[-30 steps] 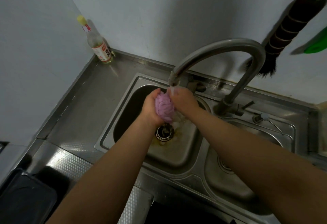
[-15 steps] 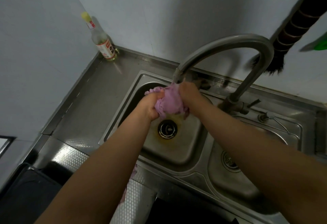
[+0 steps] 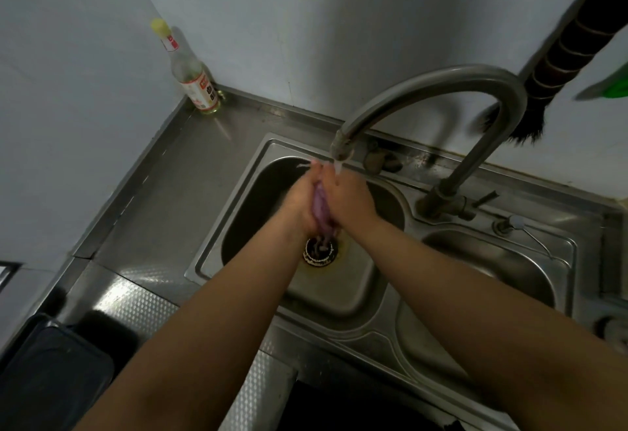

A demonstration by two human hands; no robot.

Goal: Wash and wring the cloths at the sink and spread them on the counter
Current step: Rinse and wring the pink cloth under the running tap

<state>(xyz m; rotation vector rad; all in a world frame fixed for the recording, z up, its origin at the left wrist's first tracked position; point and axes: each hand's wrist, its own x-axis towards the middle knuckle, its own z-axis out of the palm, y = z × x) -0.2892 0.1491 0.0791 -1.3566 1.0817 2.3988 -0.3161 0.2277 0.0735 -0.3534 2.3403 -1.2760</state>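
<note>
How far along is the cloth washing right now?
Done: nothing lies spread on the counter in view. In hand: left hand and right hand press a purple cloth under the running faucet over the left basin. Left: wringing and spreading.

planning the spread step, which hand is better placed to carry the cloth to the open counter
Left, probably. Both hands press the purple cloth, but the left hand is on the side of the counter; the right hand would cross over.

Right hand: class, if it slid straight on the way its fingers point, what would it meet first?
Probably the water stream under the faucet spout, just past the right hand and its fingers; beyond that, the sink back wall. Depth is unclear.
</note>
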